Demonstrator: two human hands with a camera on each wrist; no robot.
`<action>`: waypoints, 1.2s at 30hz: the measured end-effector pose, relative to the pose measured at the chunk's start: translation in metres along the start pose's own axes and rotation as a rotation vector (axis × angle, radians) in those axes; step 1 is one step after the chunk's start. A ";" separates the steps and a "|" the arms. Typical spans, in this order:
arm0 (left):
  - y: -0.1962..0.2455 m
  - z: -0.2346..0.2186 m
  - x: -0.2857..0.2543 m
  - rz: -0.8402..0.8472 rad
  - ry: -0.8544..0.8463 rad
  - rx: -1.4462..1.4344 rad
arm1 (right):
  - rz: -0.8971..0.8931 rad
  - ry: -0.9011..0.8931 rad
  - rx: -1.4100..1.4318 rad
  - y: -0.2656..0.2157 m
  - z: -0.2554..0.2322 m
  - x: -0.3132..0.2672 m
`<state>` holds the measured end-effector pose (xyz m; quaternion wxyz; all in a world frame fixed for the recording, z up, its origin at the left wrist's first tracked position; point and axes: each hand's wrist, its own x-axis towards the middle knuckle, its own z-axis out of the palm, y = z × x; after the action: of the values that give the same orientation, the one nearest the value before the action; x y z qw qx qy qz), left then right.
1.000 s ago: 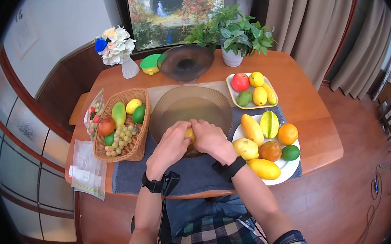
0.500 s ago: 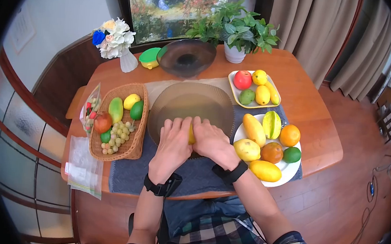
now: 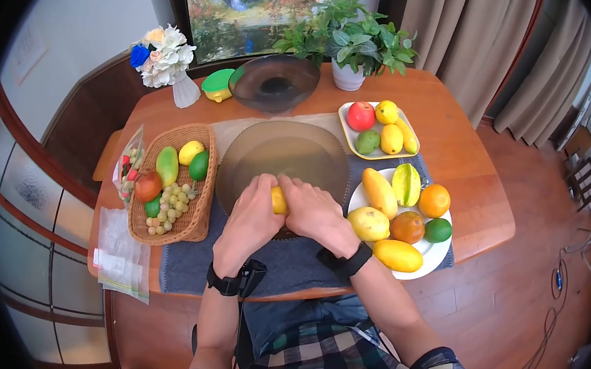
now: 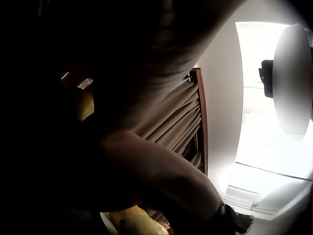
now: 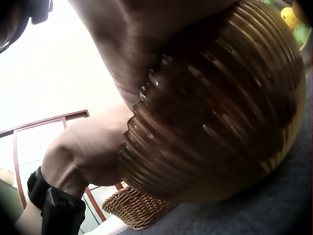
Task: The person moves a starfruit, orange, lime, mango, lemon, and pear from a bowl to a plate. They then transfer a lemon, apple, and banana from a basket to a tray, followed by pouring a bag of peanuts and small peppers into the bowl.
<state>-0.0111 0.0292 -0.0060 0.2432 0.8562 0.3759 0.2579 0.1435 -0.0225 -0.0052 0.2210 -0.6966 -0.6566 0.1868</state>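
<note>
Both hands hold a small yellow fruit (image 3: 279,200) between them over the near part of a ribbed amber glass bowl (image 3: 242,151). My left hand (image 3: 249,212) grips it from the left, and my right hand (image 3: 317,215) wraps its right side; most of the fruit is hidden by the fingers. In the right wrist view the bowl's fluted wall (image 5: 215,132) covers the fingers. The left wrist view is mostly dark, with the right forearm crossing it.
Left of the bowl stands a wicker basket (image 3: 202,212) of fruit, beside plastic bags (image 3: 123,254). On the right are a white plate (image 3: 422,265) and a small tray (image 3: 351,142), both bearing fruit. Behind stand a dark glass bowl (image 3: 247,90), a green-lidded container (image 3: 218,81), a flower vase (image 3: 185,92) and a potted plant (image 3: 348,76).
The hands keep hold of the yellow fruit over the bowl and shift their fingers around it. More of its top shows now than half a second ago. The head view has shifted slightly.
</note>
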 end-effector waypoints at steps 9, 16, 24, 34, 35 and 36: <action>-0.003 -0.001 -0.007 0.081 -0.017 0.330 | -0.008 -0.094 -0.110 -0.002 -0.003 -0.001; -0.003 0.001 -0.007 0.095 -0.049 0.244 | -0.010 -0.096 -0.130 -0.004 -0.003 -0.003; 0.008 -0.002 -0.005 0.049 -0.088 0.166 | -0.042 -0.052 -0.075 0.006 0.004 0.002; 0.002 -0.014 0.005 -0.124 -0.216 -0.052 | -0.078 0.051 -0.050 0.007 0.008 -0.002; 0.005 -0.016 0.006 -0.227 -0.272 -0.077 | -0.077 0.028 -0.050 0.008 0.009 -0.001; -0.002 -0.012 0.003 -0.227 -0.272 -0.076 | -0.075 0.004 -0.051 0.009 0.009 0.000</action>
<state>-0.0181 0.0354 0.0027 0.3516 0.8254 0.4236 0.1249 0.1460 -0.0222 -0.0176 0.2114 -0.6771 -0.6864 0.1601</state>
